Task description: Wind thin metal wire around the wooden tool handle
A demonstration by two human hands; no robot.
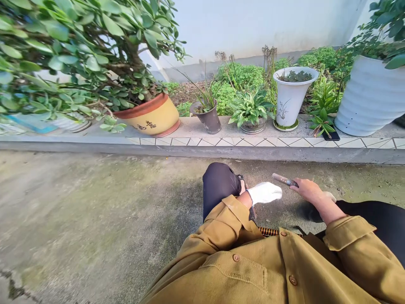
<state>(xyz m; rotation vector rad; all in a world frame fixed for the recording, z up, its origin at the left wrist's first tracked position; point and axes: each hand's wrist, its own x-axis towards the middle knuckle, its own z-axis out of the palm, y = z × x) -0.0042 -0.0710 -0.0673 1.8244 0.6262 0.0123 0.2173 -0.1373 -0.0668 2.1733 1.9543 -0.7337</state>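
My left hand (pixel 265 193) wears a white glove and reaches over the concrete ground between my knees. Its fingers are drawn together and bent; whatever may be inside them is hidden. My right hand (pixel 306 188) is bare and closed around a short hand tool (pixel 281 179). The tool has a pale, worn end pointing left and a grey band near my fingers; its exact kind does not show. The tool's tip is just above and right of the gloved fingertips, apart from them. Partly hidden by my right wrist is a small pale thing (pixel 330 196).
A low tiled ledge (pixel 221 142) runs across ahead, bearing a yellow pot (pixel 152 118) with a bushy plant, a small brown pot (pixel 210 121), a leafy plant (pixel 251 107), a white pot (pixel 289 99) and a large white ribbed pot (pixel 367 101). A dark phone-like slab (pixel 331 134) lies there.
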